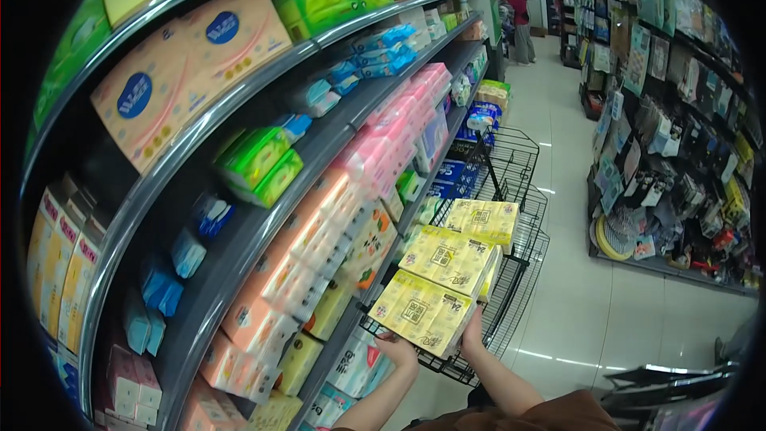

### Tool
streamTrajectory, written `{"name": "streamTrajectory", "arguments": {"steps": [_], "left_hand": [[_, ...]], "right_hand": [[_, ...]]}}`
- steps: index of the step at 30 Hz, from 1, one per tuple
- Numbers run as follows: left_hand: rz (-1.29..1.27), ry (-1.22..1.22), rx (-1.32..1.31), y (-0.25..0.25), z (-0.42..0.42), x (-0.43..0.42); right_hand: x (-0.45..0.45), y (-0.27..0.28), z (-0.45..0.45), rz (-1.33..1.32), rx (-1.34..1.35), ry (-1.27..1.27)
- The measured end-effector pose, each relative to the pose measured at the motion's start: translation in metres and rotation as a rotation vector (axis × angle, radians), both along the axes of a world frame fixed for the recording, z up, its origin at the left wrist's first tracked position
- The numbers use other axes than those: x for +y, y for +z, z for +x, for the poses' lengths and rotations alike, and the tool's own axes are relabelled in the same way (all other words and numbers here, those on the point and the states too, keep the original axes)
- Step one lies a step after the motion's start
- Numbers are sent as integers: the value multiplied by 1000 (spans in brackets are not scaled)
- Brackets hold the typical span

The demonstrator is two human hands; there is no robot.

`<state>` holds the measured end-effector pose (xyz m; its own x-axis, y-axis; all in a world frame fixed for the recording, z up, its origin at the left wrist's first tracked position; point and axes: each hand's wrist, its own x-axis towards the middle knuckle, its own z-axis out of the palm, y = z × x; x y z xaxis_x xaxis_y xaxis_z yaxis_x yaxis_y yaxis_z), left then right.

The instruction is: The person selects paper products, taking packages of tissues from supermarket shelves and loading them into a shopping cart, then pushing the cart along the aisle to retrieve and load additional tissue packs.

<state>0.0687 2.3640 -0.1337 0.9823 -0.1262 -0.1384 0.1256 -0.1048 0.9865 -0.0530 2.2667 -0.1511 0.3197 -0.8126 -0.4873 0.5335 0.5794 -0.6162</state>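
A yellow tissue multipack [423, 313] is between my two hands, over the near end of a black wire shopping cart [523, 267]. My left hand [396, 349] grips its lower left edge, with the fingers partly hidden underneath. At the lower right side of the same pack, my right hand [473, 330] is closed on it, most of its fingers out of sight. Just beyond lies a second yellow tissue pack [447, 254], touching or close to the first. A third yellow pack [484, 220] sits farther up the cart.
Left of the cart runs a long grey shelf [259, 241] with pink tissue packs [391, 140], orange-and-white packs [263, 327] and green packs [259, 164]. Across the tiled aisle [570, 271] stands a rack of hanging goods [678, 128]. A person in red [519, 16] stands far down the aisle.
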Motion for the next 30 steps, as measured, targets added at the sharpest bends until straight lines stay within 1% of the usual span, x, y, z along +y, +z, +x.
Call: {"name": "streamTrajectory", "arguments": {"steps": [2, 5, 6, 7, 8, 9, 10, 11, 12, 13, 15, 17, 18, 20, 21, 23, 25, 27, 30], "left_hand": [[55, -8, -27, 11, -6, -40], [-20, 21, -13, 0, -12, -106], [-54, 19, -5, -2, -13, -130], [-58, 10, -37, -5, -14, -156], [-57, 4, -67, -9, -18, -178], [-51, 2, -93, -15, -22, -199], [-18, 19, -132, -7, -31, -223], [19, 35, -167, 12, -43, -248], [58, 50, -197, 19, -52, -266], [-54, 28, 44, -33, -38, -286], [7, 25, 33, -20, -50, -331], [57, -11, 49, 9, -57, -377], [40, -19, 13, 3, -54, -405], [30, -31, -47, -14, -54, -451], [37, -49, -7, 3, -56, -472], [35, -71, 15, 11, -58, -515], [-25, -56, 97, 25, -62, -557], [-14, -81, 147, 31, -62, -599], [58, -116, 156, 34, -60, -659]], "right_hand": [[-46, 11, -6, 12, 17, 9], [-107, 29, -16, 27, 121, 4], [-132, 17, -18, 14, 86, 31], [-163, -16, -20, -4, 46, 57], [-190, -36, -20, -17, 7, 86], [-211, -29, -26, -37, 16, 111], [-233, -23, -31, -50, -50, 95], [-251, 6, -37, -8, -78, 97], [-268, 33, -43, 36, -101, 98], [-288, 28, -45, 30, -81, 93], [-338, 16, -47, -2, -41, 73], [-381, 30, -45, -29, -53, 35], [-400, 36, -42, -42, -59, 16], [-450, 8, -40, -38, -127, 18], [-475, 4, -40, -24, -140, 29], [-523, 4, -40, -14, -184, 45], [-566, 11, -45, -21, -153, 61], [-604, 19, -49, -19, -147, 77], [-658, 10, -49, -88, -101, 49]]}}
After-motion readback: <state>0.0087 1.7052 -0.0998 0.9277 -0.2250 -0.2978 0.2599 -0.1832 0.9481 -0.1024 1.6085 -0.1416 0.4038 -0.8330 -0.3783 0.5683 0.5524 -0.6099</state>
